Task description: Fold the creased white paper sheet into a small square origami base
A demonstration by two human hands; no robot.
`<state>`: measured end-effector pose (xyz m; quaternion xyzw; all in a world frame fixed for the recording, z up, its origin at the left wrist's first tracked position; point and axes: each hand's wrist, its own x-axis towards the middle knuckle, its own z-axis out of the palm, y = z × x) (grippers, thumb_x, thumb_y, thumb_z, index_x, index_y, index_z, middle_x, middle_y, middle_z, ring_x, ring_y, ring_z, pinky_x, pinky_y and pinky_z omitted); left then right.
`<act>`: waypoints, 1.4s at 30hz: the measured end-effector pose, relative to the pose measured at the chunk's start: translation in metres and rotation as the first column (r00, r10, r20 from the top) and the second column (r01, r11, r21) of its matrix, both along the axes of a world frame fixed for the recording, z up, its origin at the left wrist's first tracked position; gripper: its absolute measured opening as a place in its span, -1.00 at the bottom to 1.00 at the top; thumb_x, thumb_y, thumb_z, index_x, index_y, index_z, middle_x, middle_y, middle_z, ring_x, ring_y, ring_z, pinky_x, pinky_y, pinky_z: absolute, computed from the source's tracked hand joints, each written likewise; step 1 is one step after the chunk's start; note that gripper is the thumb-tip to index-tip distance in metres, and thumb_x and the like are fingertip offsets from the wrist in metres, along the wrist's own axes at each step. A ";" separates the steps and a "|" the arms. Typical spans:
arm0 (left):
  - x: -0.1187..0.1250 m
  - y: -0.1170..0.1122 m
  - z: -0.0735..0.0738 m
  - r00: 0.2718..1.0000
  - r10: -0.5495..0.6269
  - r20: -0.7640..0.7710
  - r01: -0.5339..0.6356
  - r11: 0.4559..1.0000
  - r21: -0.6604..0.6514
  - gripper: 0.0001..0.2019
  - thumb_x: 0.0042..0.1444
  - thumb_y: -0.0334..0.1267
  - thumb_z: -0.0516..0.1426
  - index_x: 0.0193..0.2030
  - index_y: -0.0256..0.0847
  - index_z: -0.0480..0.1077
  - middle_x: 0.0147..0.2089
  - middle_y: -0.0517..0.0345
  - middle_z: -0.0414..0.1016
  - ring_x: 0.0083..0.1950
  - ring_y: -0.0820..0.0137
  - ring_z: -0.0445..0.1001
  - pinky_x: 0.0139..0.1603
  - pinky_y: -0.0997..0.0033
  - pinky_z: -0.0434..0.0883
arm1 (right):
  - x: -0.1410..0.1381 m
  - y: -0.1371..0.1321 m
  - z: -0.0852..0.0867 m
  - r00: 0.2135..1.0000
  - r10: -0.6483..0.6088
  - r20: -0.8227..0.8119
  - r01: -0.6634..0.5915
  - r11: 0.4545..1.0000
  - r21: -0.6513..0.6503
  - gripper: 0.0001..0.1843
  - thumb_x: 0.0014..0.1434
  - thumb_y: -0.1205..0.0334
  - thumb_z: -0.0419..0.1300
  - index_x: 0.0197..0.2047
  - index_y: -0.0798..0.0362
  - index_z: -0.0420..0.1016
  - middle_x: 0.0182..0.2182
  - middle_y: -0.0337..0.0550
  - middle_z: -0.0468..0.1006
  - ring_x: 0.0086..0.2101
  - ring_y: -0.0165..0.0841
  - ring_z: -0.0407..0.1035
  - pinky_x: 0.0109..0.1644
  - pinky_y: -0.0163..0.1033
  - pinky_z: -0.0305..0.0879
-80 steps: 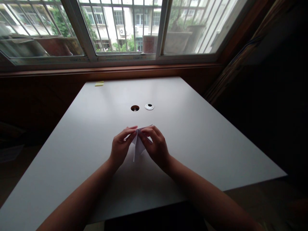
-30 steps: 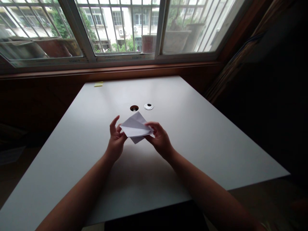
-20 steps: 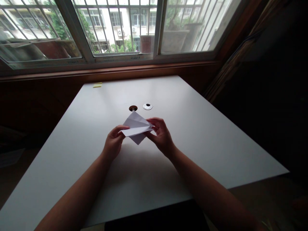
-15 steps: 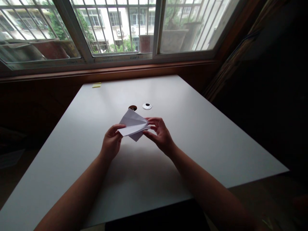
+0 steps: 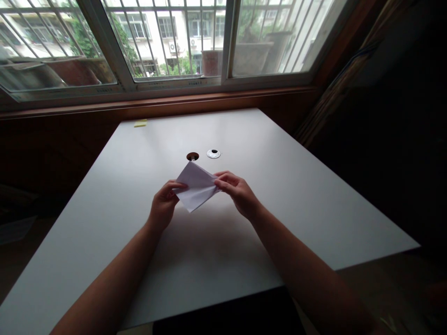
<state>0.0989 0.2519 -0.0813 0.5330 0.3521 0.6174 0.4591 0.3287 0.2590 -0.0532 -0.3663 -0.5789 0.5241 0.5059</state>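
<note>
A folded white paper (image 5: 195, 186), roughly diamond-shaped, is held just above the white table (image 5: 296, 204) near its middle. My left hand (image 5: 163, 207) pinches the paper's left corner with closed fingers. My right hand (image 5: 237, 194) grips the paper's right corner, fingers curled on it. One point of the paper faces the window, the other faces me.
A round cable hole (image 5: 192, 156) and a white round cap (image 5: 213, 153) lie on the table just beyond the paper. A small yellow note (image 5: 140, 123) sits at the far left corner. A barred window (image 5: 181, 42) runs behind the table; dark wall and curtain on the right.
The paper went from a narrow upright fold to a spread shape, then flattened into a diamond. My left hand, briefly open, closed on its left corner; both hands stayed mid-table.
</note>
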 end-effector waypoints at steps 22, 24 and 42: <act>-0.008 0.000 0.003 0.970 0.065 -0.233 -0.044 0.995 0.092 -0.87 0.06 -0.22 0.31 -0.25 -0.17 0.61 -0.15 0.01 0.53 -0.11 0.30 0.50 -0.10 0.34 0.42 | 0.023 0.015 -0.002 0.944 -0.219 0.249 0.196 0.974 0.112 -0.62 0.07 -0.10 0.32 -0.45 0.08 0.50 -0.28 -0.07 0.58 -0.30 -0.30 0.46 -0.17 -0.14 0.40; -0.007 0.001 0.002 0.976 0.061 -0.209 -0.047 0.996 0.073 -0.88 0.06 -0.22 0.31 -0.26 -0.17 0.60 -0.15 0.03 0.53 -0.11 0.31 0.50 -0.08 0.33 0.43 | 0.024 0.017 -0.004 0.948 -0.232 0.216 0.224 0.973 0.061 -0.61 0.09 -0.12 0.29 -0.33 0.08 0.51 -0.30 -0.08 0.58 -0.32 -0.31 0.46 -0.18 -0.13 0.41; -0.005 0.005 -0.007 0.995 0.040 0.095 -0.028 0.993 -0.117 -0.78 -0.02 -0.24 0.36 -0.22 -0.19 0.54 -0.21 0.11 0.59 -0.18 0.39 0.51 -0.12 0.40 0.40 | 0.007 0.005 -0.006 0.989 0.094 0.113 -0.107 0.986 0.125 -0.47 0.03 0.05 0.41 0.08 -0.17 0.43 0.09 -0.11 0.41 -0.04 -0.24 0.39 0.08 -0.03 0.39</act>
